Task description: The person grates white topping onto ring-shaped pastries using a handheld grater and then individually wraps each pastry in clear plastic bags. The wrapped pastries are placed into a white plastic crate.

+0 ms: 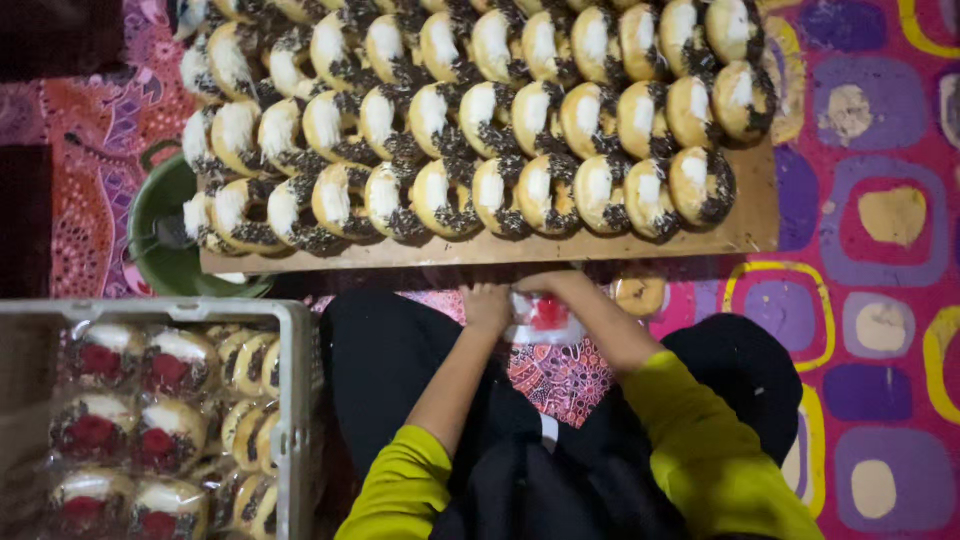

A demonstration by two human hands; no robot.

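crate point(296, 330) of wrapped doughnuts point(130, 420)

white-and-dark-sprinkled doughnuts point(480, 110), brown board point(740, 232), green bucket point(165, 235), yellow sleeves point(700, 440), magenta mat with purple squares point(880, 220)

head cam | looks straight down | close over lap and wooden board point(560, 250)

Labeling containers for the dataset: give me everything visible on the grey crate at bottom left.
The grey crate is plastic by the look, with a thick pale rim and a slotted right wall. It sits at the frame's lower left, beside the person's dark-clothed knee, cut off by the left and bottom edges. It holds wrapped doughnuts in clear bags with red patches, packed in rows; a few stand on edge along the right wall. Neither hand touches it. Whether it touches the green bucket behind it cannot be told.
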